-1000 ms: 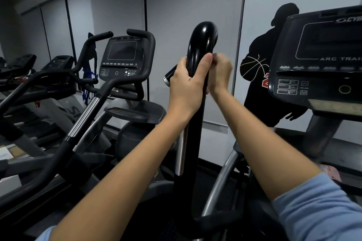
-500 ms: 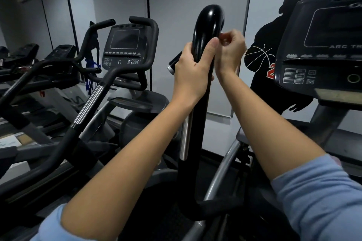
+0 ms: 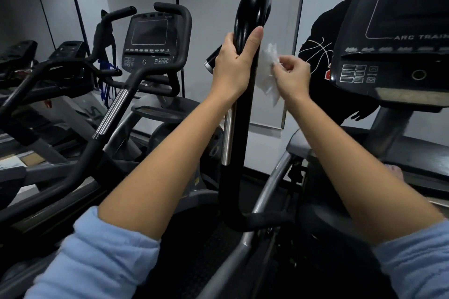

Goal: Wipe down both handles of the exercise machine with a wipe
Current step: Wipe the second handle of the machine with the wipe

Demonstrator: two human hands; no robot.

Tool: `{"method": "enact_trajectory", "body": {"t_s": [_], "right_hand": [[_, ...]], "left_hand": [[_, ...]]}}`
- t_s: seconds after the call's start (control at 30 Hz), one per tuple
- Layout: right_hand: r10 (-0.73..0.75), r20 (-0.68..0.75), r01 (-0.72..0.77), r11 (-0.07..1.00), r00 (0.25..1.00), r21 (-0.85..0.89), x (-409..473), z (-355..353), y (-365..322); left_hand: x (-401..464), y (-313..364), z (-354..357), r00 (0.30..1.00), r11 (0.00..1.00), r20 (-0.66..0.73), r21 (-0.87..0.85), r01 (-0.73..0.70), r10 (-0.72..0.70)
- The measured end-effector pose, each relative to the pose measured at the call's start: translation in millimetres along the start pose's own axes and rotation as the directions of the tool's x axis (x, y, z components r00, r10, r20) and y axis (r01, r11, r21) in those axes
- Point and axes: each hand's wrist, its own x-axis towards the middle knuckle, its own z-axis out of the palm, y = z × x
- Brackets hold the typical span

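Beside the console (image 3: 393, 39) of the machine stands its tall black handle (image 3: 245, 109), upright and curving over at the top. Left hand (image 3: 234, 65) is wrapped round the handle just below the curve, fingers clenched on it, thumb up along the front. Right hand (image 3: 291, 75) sits just to the right of the handle, its fingers pinching a crumpled white wipe (image 3: 268, 73) that hangs down and seems to touch the handle's right side (the contact is hard to judge from here). Judging by this, the job looks to be in its early or middle part: this handle is being wiped, with the stretch under the left hand not reachable until that grip shifts. A second handle is not clearly in view and presumably remains.
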Motion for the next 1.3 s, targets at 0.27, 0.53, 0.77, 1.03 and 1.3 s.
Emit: {"method": "enact_trajectory", "body": {"t_s": [0.27,0.53,0.77,1.03,1.3], "right_hand": [[-0.117,0.194,0.097,0.989,0.974,0.11,-95,-73,-38],[-0.097,0.241,0.057,0.984,0.966,0.167,-174,-83,-69],[0.226,0.262,-0.223,0.974,0.938,-0.04,-225,-79,-38],[0.333,-0.037,-0.332,0.943,0.942,0.032,-236,-26,-4],[0.188,0.228,-0.175,0.982,0.955,-0.076,-231,14,23]], "left_hand": [[-69,-3,-20,0.966,0.955,-0.065,0.185,-0.233,0.249],[-134,-1,-76,0.87,0.997,0.491,-0.049,0.067,-0.034],[-166,-20,-120,0.858,0.98,0.49,-0.032,0.194,-0.154],[-164,-35,-108,0.904,0.96,0.335,0.009,0.279,-0.266],[-127,-30,-67,0.967,0.99,0.225,0.107,0.095,-0.117]]}}
